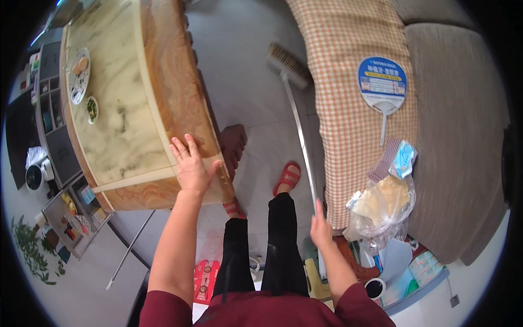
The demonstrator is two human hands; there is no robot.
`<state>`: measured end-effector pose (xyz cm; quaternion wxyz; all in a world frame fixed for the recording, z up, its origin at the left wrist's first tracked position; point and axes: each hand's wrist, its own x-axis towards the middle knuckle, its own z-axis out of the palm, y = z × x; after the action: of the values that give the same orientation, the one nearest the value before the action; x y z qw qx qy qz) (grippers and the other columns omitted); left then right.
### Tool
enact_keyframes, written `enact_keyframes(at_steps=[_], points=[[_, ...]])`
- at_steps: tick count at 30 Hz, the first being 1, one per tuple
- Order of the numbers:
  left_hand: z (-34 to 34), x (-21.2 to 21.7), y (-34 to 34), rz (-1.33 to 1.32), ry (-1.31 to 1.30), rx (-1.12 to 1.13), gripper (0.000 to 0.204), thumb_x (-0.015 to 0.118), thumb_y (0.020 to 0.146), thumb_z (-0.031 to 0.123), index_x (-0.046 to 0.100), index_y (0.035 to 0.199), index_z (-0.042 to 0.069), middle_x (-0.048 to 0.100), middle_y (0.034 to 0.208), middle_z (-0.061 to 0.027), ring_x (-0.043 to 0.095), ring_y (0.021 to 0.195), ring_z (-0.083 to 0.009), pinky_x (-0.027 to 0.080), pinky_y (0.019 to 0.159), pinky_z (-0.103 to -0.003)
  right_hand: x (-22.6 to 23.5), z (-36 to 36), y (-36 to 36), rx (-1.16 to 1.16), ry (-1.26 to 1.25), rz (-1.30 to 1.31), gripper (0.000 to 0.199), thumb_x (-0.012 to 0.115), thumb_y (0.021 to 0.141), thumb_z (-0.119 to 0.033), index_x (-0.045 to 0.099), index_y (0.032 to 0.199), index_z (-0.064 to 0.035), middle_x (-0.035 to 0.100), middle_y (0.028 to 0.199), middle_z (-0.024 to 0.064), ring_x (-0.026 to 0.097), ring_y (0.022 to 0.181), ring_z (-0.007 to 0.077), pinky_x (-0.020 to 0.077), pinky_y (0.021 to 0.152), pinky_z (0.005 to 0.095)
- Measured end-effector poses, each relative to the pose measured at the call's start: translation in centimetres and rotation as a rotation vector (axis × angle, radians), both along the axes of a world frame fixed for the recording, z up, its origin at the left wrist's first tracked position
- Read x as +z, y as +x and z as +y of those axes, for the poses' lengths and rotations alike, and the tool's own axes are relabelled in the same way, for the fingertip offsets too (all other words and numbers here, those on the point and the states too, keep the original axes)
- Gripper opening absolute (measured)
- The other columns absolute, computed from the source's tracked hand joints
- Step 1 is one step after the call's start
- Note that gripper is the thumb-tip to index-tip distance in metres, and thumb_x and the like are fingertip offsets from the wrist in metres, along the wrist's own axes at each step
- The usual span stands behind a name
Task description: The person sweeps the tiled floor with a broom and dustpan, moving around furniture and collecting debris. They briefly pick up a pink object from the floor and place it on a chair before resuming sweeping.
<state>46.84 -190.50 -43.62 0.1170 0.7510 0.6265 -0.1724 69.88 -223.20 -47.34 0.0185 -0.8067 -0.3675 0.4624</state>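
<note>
My left hand [192,168] lies flat on the near right corner of the marble-patterned table [122,147], fingers spread, with nothing in it. My right hand [321,229] is closed around the upper end of a broom's silver handle [303,143]. From there the handle slants away to the broom head [289,65], whose bristles show on the grey floor beside the checked sofa cover [338,82].
A plate of eggs [80,76] and a small dish of greens [92,110] stand on the table's far left. On the checked cover lie a blue-and-white hand fan [383,84], a tissue pack [403,159] and a plastic bag [384,210]. A wooden table leg [233,147] juts into the aisle.
</note>
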Motion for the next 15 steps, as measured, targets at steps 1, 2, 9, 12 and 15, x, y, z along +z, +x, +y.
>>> enact_keyframes(at_steps=[1, 2, 9, 12, 15], points=[[-0.1, 0.0, -0.2, -0.005, -0.003, 0.007, 0.106, 0.075, 0.063, 0.042, 0.013, 0.139, 0.003, 0.013, 0.140, -0.0297, 0.016, 0.129, -0.0459, 0.034, 0.099, -0.042, 2.3, -3.2, -0.5, -0.018, -0.069, 0.084, 0.063, 0.047, 0.086, -0.016, 0.014, 0.140, -0.0221, 0.056, 0.061, 0.0213, 0.057, 0.058, 0.0407, 0.0417, 0.055, 0.0502], [-0.2, -0.1, -0.3, -0.011, -0.008, 0.013, 0.106, 0.075, 0.063, 0.042, 0.013, 0.139, 0.003, 0.013, 0.140, -0.0294, 0.016, 0.129, -0.0456, 0.034, 0.099, -0.042, 4.7, -5.8, -1.0, -0.036, -0.068, 0.129, 0.062, 0.048, 0.086, -0.016, 0.018, 0.140, -0.0221, 0.058, 0.067, 0.0219, 0.058, 0.063, 0.0403, 0.0427, 0.057, 0.0502], [-0.1, -1.0, -0.4, -0.024, -0.022, -0.035, 0.106, 0.072, 0.066, 0.046, 0.008, 0.141, 0.007, 0.009, 0.141, -0.0309, 0.012, 0.131, -0.0437, 0.026, 0.103, -0.044, 2.6, -7.4, -2.3, -0.150, 0.094, 0.019, 0.058, 0.050, 0.085, -0.016, 0.025, 0.138, -0.0220, 0.059, 0.070, 0.0185, 0.058, 0.063, 0.0380, 0.0455, 0.057, 0.0471], [-0.1, -1.5, -0.9, -0.014, -0.032, -0.070, 0.105, 0.072, 0.067, 0.046, 0.009, 0.141, 0.005, 0.010, 0.140, -0.0328, 0.011, 0.132, -0.0425, 0.020, 0.106, -0.043, -1.1, -4.9, -1.7, -0.255, 0.131, 0.011, 0.056, 0.049, 0.086, -0.013, 0.027, 0.137, -0.0198, 0.059, 0.078, 0.0207, 0.057, 0.068, 0.0400, 0.0437, 0.060, 0.0472], [0.3, -1.8, -1.2, -0.023, -0.034, -0.098, 0.104, 0.071, 0.068, 0.045, 0.010, 0.140, 0.003, 0.012, 0.139, -0.0331, 0.011, 0.132, -0.0420, 0.019, 0.106, -0.042, -0.7, -8.3, -3.0, -0.272, -0.008, 0.102, 0.057, 0.050, 0.085, -0.013, 0.027, 0.137, -0.0195, 0.060, 0.081, 0.0215, 0.057, 0.070, 0.0401, 0.0449, 0.060, 0.0461]])
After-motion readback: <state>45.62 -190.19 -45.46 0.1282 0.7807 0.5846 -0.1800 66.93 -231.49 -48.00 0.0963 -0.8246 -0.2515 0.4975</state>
